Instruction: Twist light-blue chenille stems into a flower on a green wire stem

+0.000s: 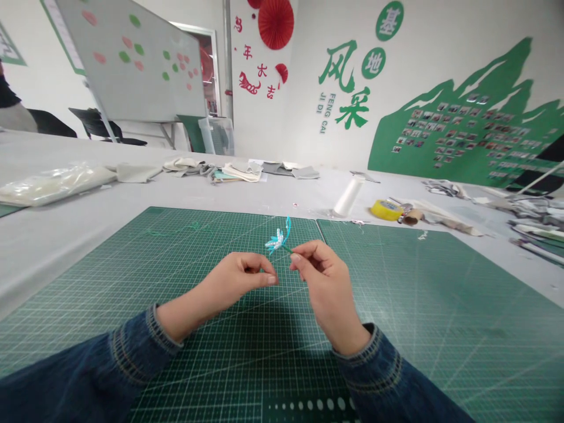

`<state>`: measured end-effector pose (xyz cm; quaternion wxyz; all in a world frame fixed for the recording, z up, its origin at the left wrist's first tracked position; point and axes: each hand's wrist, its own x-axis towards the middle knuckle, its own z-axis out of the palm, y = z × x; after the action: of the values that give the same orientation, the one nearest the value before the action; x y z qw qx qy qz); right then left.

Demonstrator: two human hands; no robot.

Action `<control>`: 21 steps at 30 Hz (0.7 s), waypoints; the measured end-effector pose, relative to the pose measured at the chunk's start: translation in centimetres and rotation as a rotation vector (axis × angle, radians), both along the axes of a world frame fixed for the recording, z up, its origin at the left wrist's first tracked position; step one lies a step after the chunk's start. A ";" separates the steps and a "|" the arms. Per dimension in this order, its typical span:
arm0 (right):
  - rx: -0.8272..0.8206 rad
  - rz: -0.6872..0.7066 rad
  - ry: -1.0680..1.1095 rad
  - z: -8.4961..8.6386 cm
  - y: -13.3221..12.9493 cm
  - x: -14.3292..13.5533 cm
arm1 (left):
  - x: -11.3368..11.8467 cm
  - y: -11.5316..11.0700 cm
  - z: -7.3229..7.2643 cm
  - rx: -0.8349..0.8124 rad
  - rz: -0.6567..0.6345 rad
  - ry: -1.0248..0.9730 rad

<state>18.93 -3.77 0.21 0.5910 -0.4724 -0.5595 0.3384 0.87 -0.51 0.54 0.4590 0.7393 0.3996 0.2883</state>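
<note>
Between thumb and fingers, my right hand (325, 282) pinches the dark green stem of a small blue and white flower (277, 241). Its petals point left, and one thin blue strip curls upward from it. Just below and left of the flower is my left hand (240, 275), its thumb and forefinger pressed together. Whether anything fine is in that pinch I cannot make out. Both hands hover over a green gridded cutting mat (198, 329).
A second cutting mat (440, 294) adjoins on the right. Beyond the mats stand a white thread cone (349, 197) and a yellow tape roll (386, 210). Folded fabric pieces (242, 170) and a plastic-wrapped bundle (61, 183) lie farther back. Green thread scraps (196, 225) rest on the mat.
</note>
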 end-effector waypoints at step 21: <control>0.403 0.060 -1.061 -0.7 -0.3 0.2 | -2.0 -1.0 2.1 1.212 0.156 0.500</control>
<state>19.11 -4.02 -0.48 0.2976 -0.4397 -0.8464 -0.0421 -1.17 -1.52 2.62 -0.1675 0.8805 0.3133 0.3140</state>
